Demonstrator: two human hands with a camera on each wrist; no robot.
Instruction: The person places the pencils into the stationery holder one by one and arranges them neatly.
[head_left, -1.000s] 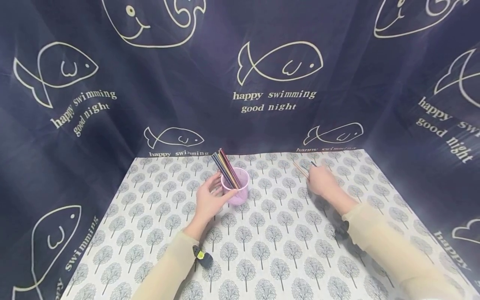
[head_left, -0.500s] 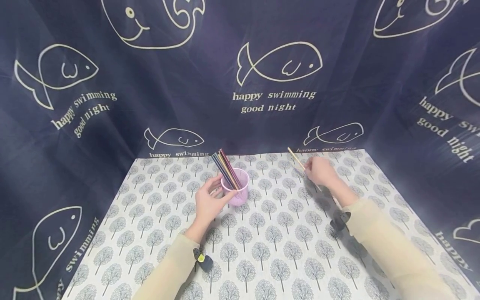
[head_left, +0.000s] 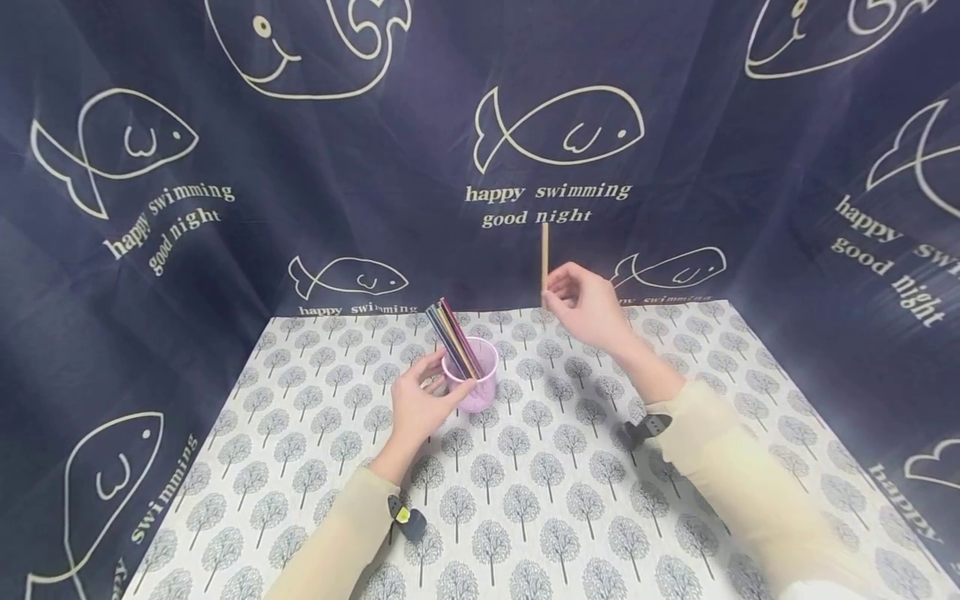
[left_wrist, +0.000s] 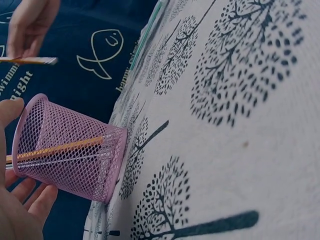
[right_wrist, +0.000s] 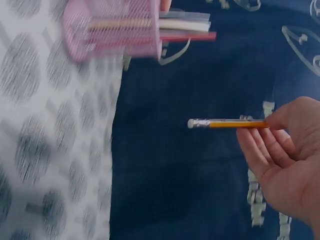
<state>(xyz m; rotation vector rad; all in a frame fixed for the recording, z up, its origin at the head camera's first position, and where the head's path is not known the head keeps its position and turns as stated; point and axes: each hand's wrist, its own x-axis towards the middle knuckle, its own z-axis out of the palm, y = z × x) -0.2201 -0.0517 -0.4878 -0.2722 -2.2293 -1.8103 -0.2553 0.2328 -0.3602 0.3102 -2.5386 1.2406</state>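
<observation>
A pink mesh pen cup stands upright on the table, and my left hand grips its left side, thumb near the rim. Several pencils lean left inside it, dark blue, yellowish and dark red. Up and to the right, my right hand pinches a yellow pencil above the table's far edge. That pencil stands upright in the head view, and the right wrist view shows its white eraser and silver band. A greyish strip runs along it; whether that is a second pencil I cannot tell.
A white cloth with a tree print covers the table. Behind it and at both sides hangs a dark blue curtain with fish drawings and lettering. Each wrist carries a small dark camera, one at the left sleeve.
My right hand has lifted the pencil off the right rear of the table and moved left and up, turning it upright. My left hand and the cup have stayed put.
</observation>
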